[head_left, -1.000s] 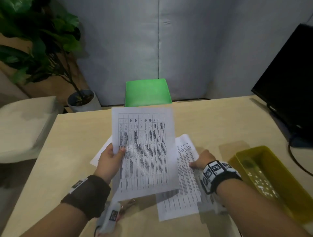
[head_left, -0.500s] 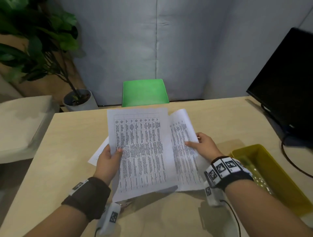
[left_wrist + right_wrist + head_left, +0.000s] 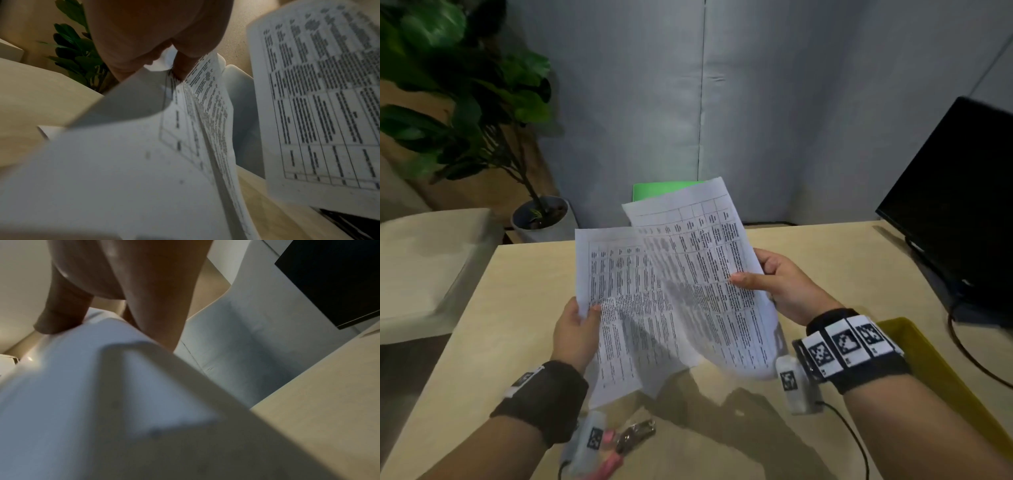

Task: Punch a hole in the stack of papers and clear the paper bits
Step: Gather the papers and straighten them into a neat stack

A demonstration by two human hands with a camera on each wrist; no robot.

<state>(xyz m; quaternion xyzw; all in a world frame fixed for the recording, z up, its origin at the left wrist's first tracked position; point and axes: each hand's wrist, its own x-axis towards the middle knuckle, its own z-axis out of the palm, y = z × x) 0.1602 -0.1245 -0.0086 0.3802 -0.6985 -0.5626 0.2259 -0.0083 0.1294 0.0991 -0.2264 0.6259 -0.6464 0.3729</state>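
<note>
Left hand (image 3: 575, 334) pinched one sheaf of papers (image 3: 626, 308), right hand (image 3: 780, 284) gripped another sheet (image 3: 702, 260) above the table (image 3: 825, 260). Gathering step, likely. Next: square the edges, then the punch (image 3: 619, 442).

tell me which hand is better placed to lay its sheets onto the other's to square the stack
Right, probably. The right hand pinches a loose sheet already overlapping above the papers the left hand grips, so it can lower its sheet onto them.
</note>
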